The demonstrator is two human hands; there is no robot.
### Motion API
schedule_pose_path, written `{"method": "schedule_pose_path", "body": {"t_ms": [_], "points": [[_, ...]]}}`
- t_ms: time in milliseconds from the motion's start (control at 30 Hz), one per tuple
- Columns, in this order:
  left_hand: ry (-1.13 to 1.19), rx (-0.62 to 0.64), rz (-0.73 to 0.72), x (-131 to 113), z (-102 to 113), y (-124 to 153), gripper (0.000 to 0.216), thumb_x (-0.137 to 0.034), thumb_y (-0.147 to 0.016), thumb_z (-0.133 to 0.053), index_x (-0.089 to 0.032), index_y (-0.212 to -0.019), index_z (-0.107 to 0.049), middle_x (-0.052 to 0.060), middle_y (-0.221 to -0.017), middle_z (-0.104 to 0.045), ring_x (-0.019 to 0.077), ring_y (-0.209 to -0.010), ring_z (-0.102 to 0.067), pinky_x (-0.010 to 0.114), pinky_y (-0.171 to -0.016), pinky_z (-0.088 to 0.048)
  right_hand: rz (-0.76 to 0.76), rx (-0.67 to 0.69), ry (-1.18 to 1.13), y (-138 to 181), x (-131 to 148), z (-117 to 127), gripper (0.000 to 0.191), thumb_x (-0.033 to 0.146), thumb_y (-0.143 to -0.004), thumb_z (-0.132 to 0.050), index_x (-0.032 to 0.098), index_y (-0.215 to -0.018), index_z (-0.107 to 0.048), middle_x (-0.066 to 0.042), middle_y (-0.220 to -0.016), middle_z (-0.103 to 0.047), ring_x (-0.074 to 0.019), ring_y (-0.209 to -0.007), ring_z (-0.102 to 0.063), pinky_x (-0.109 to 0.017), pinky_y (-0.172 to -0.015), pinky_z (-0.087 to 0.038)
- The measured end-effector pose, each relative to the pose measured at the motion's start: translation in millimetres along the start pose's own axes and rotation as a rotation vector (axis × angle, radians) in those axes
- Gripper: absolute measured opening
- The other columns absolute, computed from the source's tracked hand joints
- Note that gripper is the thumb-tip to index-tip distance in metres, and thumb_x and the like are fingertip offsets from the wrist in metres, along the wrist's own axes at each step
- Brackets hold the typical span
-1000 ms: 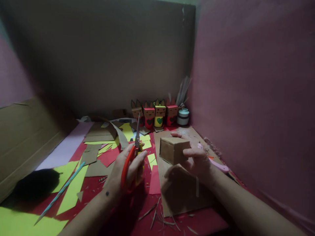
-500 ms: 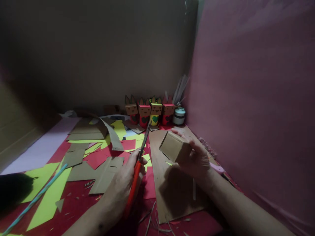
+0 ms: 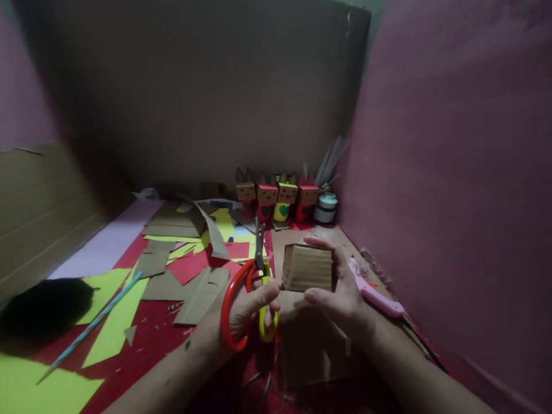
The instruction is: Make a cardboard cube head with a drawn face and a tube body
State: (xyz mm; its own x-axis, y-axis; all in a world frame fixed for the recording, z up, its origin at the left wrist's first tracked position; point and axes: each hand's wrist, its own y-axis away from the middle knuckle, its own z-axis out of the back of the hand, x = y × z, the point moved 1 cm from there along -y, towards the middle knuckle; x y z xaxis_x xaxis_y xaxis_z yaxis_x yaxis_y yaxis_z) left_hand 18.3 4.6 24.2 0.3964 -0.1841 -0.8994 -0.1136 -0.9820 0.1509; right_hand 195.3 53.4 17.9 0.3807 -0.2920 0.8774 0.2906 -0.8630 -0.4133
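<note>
A small brown cardboard box (image 3: 308, 270) with a ridged, bumpy front sits in the right hand (image 3: 347, 296), its fingers clamped round it, thumb in front. It's held over a flat brown cardboard sheet (image 3: 308, 351) on the red tabletop (image 3: 157, 342). The left hand's (image 3: 248, 305) fingers are curled on metal scissors with smooth red and yellow loops (image 3: 259, 259).

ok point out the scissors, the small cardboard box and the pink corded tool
Scissors (image 3: 259, 261), head view: base of the blades.
Small cardboard box (image 3: 309, 270), head view: face turned to the camera.
Pink corded tool (image 3: 376, 295), head view: middle of its body.
</note>
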Motion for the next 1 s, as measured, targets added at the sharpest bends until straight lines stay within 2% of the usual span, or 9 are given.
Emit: {"method": "schedule_pose_path", "body": {"t_ms": [100,200,267,367,500,600,700,900,1000], "points": [[0.001,0.088,-0.075,-3.3,-3.9,1.0,0.019,-0.033,-0.075,-0.080,-0.018,-0.083,-0.071,0.002,-0.066,-0.067,0.0156,-0.059,-0.063,0.027,-0.059,-0.052,-0.011,0.058,0.111,4.5,-0.7,-3.5,0.072,0.024,-0.068,-0.088,0.035,-0.129,-0.051,-0.003,-0.107,-0.064,-0.0221,-0.091,-0.064,-0.036,-0.080,-0.056],[-0.069,0.188,-0.125,-6.5,-4.0,-1.4,0.020,-0.027,-0.077,-0.077,-0.019,-0.095,-0.074,0.004,-0.077,-0.073,0.0212,-0.071,-0.069,0.033,-0.070,-0.056,-0.053,0.118,0.166,7.8,-4.8,-4.4,0.077,0.024,-0.070,-0.087,0.034,-0.136,-0.048,-0.005,-0.118,-0.060,-0.0233,-0.098,-0.064,-0.038,-0.086,-0.054],[-0.102,0.216,-0.143,-8.4,-2.0,-3.2,0.017,-0.027,-0.082,-0.073,-0.020,-0.096,-0.075,0.005,-0.084,-0.076,0.0219,-0.077,-0.071,0.035,-0.077,-0.057,-0.063,0.124,0.114,7.9,-8.6,-3.3,0.076,0.026,-0.073,-0.085,0.035,-0.138,-0.049,-0.006,-0.132,-0.055,-0.0243,-0.107,-0.062,-0.039,-0.092,-0.053],[-0.169,0.221,-0.159,-11.8,0.5,-3.2,0.010,-0.028,-0.085,-0.071,-0.019,-0.081,-0.073,0.006,-0.089,-0.077,0.0212,-0.082,-0.071,0.034,-0.083,-0.056,-0.094,0.076,-0.082,3.3,-12.5,-1.4,0.069,0.035,-0.077,-0.081,0.038,-0.138,-0.050,-0.005,-0.144,-0.049,-0.0268,-0.119,-0.058,-0.042,-0.097,-0.051],[-0.250,0.196,-0.164,-14.7,0.1,-1.7,0.011,-0.027,-0.080,-0.075,-0.019,-0.079,-0.069,0.006,-0.089,-0.075,0.0219,-0.079,-0.071,0.036,-0.079,-0.058,-0.215,-0.017,-0.173,-4.5,-11.3,-1.5,0.058,0.036,-0.072,-0.084,0.031,-0.125,-0.060,-0.007,-0.126,-0.061,-0.0269,-0.115,-0.060,-0.044,-0.098,-0.051],[-0.353,0.065,-0.191,-14.1,1.8,-2.5,0.024,-0.028,-0.073,-0.080,-0.020,-0.091,-0.066,0.005,-0.081,-0.071,0.0209,-0.071,-0.068,0.034,-0.068,-0.057,-0.288,0.011,-0.209,-6.0,-8.4,-2.3,0.052,0.031,-0.069,-0.086,0.028,-0.117,-0.065,-0.006,-0.117,-0.066,-0.0248,-0.104,-0.066,-0.043,-0.094,-0.053],[-0.470,-0.069,-0.249,-14.7,5.7,-2.9,0.038,-0.026,-0.067,-0.083,-0.020,-0.097,-0.061,0.003,-0.076,-0.067,0.0197,-0.066,-0.064,0.029,-0.058,-0.053,-0.334,0.056,-0.283,-5.6,-6.7,-1.0,0.060,0.025,-0.065,-0.087,0.028,-0.120,-0.064,-0.005,-0.116,-0.068,-0.0231,-0.099,-0.068,-0.038,-0.088,-0.055],[-0.568,-0.006,-0.389,-12.2,14.2,-2.7,0.055,-0.026,-0.068,-0.082,-0.024,-0.118,-0.060,0.002,-0.077,-0.067,0.0194,-0.062,-0.064,0.027,-0.052,-0.052,-0.481,0.086,-0.413,-5.6,-3.7,0.4,0.051,0.040,-0.074,-0.078,0.022,-0.120,-0.063,-0.009,-0.109,-0.072,-0.0286,-0.105,-0.067,-0.044,-0.089,-0.057],[-0.590,0.025,-0.482,-7.3,17.3,-3.8,0.065,-0.026,-0.067,-0.083,-0.026,-0.128,-0.060,0.005,-0.088,-0.071,0.0217,-0.068,-0.068,0.029,-0.059,-0.057,-0.595,0.178,-0.460,-5.4,-4.5,-0.7,0.046,0.035,-0.072,-0.077,0.020,-0.114,-0.066,-0.009,-0.101,-0.074,-0.0312,-0.103,-0.069,-0.045,-0.083,-0.059]]}}
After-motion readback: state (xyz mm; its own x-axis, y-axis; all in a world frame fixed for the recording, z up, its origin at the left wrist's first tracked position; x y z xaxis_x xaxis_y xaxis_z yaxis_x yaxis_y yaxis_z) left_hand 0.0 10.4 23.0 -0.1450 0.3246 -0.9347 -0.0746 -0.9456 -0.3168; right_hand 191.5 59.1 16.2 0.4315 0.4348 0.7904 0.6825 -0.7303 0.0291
